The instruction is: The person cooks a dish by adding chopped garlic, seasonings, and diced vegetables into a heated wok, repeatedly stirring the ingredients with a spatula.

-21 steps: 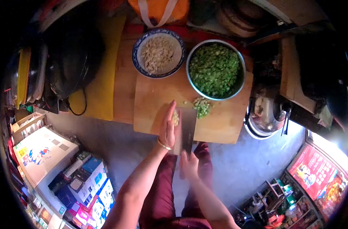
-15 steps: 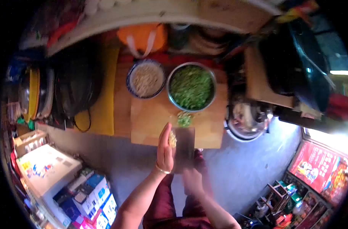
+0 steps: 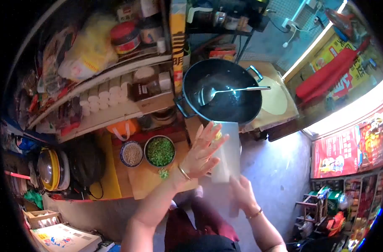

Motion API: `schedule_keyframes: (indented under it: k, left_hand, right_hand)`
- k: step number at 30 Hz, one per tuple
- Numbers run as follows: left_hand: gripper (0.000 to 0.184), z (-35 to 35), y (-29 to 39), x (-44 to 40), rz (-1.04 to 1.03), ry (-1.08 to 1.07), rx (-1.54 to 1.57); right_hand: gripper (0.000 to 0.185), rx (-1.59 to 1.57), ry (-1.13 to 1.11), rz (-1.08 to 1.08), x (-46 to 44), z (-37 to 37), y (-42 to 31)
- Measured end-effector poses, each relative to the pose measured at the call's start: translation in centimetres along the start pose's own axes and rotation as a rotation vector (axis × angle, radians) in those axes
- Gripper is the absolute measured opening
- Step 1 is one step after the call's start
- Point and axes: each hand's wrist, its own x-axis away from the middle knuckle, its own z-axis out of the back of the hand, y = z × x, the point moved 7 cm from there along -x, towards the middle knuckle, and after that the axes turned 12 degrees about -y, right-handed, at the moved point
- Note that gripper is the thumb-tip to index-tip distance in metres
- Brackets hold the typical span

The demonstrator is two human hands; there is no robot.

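Gripping: right hand (image 3: 243,194), closed round the handle of one metal cleaver (image 3: 226,159). Location: just short of the wok (image 3: 235,108). Left hand (image 3: 199,158): fingers spread beside the cleaver. Handling: probably stiff, blade-heavy, slippery if wet; best held by the handle.

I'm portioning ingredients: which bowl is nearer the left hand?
The silver-rimmed bowl of chopped greens; the blue-and-white bowl of pale pieces sits farther away.

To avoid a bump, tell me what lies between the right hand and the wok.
In the head view, the cleaver blade lies between the right hand and the wok.
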Motion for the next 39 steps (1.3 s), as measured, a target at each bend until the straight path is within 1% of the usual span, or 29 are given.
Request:
schedule_keyframes:
  k: [1,2,4,7,8,10,12,14,15,16,18,19,20,21,22,24,25,27,28,29,30,31,32,33,34,35,37,38,39]
  left_hand:
    - [0.055,-0.6,0.0,-1.4,-0.001,-0.122,-0.167]
    - [0.053,-1.3,-0.2,-2.6,-0.001,-0.243,-0.334]
    - [0.049,-2.7,-1.3,-4.5,0.013,-0.366,-0.456]
    - [0.047,-3.5,-3.5,-7.9,0.029,-0.446,-0.509]
    - [0.043,-3.8,-4.4,-8.9,0.045,-0.476,-0.544]
    - [0.043,-3.7,-5.6,-11.2,0.087,-0.491,-0.524]
    - [0.045,-5.1,-8.5,-13.0,0.089,-0.503,-0.542]
    - [0.045,-5.8,-11.1,-14.1,0.168,-0.503,-0.647]
    - [0.046,-5.6,-12.6,-14.3,0.277,-0.514,-0.586]
    - [0.048,-5.8,-14.2,-14.1,0.428,-0.638,-0.656]
    - [0.039,-4.5,-13.1,-13.5,0.304,-0.427,-0.679]
    - [0.039,-3.9,-12.8,-12.4,0.316,-0.432,-0.674]
    - [0.033,-2.3,-11.5,-11.4,0.249,-0.303,-0.508]
    - [0.027,-0.5,-10.2,-9.8,0.182,-0.171,-0.341]
    - [0.023,1.1,-9.0,-7.2,0.177,-0.053,-0.404]
    - [0.028,2.4,-8.8,0.6,0.306,-0.014,-0.403]
    - [0.028,2.7,-8.7,4.8,0.368,-0.013,-0.399]
    - [0.027,3.5,-8.8,14.2,0.548,0.230,-0.268]
    - [0.032,1.8,-11.4,21.2,0.726,0.315,-0.143]
    - [0.037,-0.6,-14.8,29.0,0.881,0.405,-0.001]
    - [0.041,-2.3,-18.0,36.3,1.117,0.524,0.143]
    - [0.047,-4.0,-20.6,42.9,1.343,0.639,0.298]
    - [0.047,-4.9,-22.8,47.1,1.363,0.653,0.301]
    - [0.050,-5.4,-24.9,51.2,1.437,0.749,0.259]
    - [0.054,-5.1,-27.0,54.4,1.505,0.844,0.245]
    - [0.054,-5.9,-28.1,56.3,1.530,0.843,0.259]
    - [0.051,-6.4,-32.8,56.7,1.403,1.066,0.937]
    - [0.048,-6.3,-34.8,56.3,1.364,1.028,1.025]
    - [0.046,-6.3,-36.3,55.7,1.322,0.988,1.108]
  right_hand:
    - [0.016,0.002,-0.008,0.007,-0.3,1.3,-1.4]
    - [0.015,-0.090,-0.054,0.030,-0.8,2.3,-2.6]
    - [0.012,-0.049,-0.066,0.047,-1.6,4.2,-5.2]
    - [0.010,-0.043,-0.072,0.056,-2.8,5.8,-7.6]
    - [0.010,-0.051,-0.066,0.046,-3.1,6.3,-7.9]
    - [0.009,-0.060,-0.083,0.047,-3.8,7.5,-8.1]
    - [0.008,-0.071,-0.088,0.050,-3.8,8.5,-7.9]
    - [0.007,-0.025,-0.009,0.000,-2.2,9.2,-7.4]
    - [0.006,-0.076,0.013,-0.029,-1.1,9.4,-6.7]
    - [0.006,-0.079,0.012,-0.045,-0.3,9.7,-5.2]
    - [0.008,-0.008,0.064,-0.077,2.0,10.8,-1.9]
    - [0.008,-0.028,0.067,-0.096,2.9,10.9,0.2]
    - [0.009,-0.051,0.067,-0.110,3.7,10.9,2.6]
    - [0.006,-0.083,0.076,-0.143,4.2,10.7,5.2]
    - [0.010,-0.093,0.112,-0.169,4.9,9.7,7.1]
    - [0.011,-0.057,0.086,-0.238,5.0,7.8,10.9]
    - [0.012,0.029,0.065,-0.254,4.8,6.4,12.1]
    - [0.013,0.066,-0.027,-0.327,4.4,3.8,14.8]
    - [0.013,0.062,-0.070,-0.333,3.2,2.6,16.4]
    - [0.014,0.140,-0.102,-0.317,1.8,1.3,18.3]
    - [0.015,0.213,-0.125,-0.294,0.5,0.1,20.1]
    - [0.016,0.310,-0.202,-0.326,-1.0,-1.8,21.7]
    - [0.017,0.403,-0.280,-0.358,-2.5,-3.9,23.1]
    - [0.019,0.484,-0.325,-0.435,-3.9,-5.7,24.5]
    - [0.019,0.591,-0.385,-0.374,-6.4,-9.2,25.3]
    - [0.019,0.675,-0.462,-0.323,-8.0,-11.0,27.0]
    - [0.019,0.636,-0.482,-0.353,-11.9,-14.2,31.2]
    - [0.019,0.643,-0.480,-0.373,-13.6,-15.5,32.9]
    - [0.019,0.652,-0.523,-0.278,-15.2,-17.3,33.8]
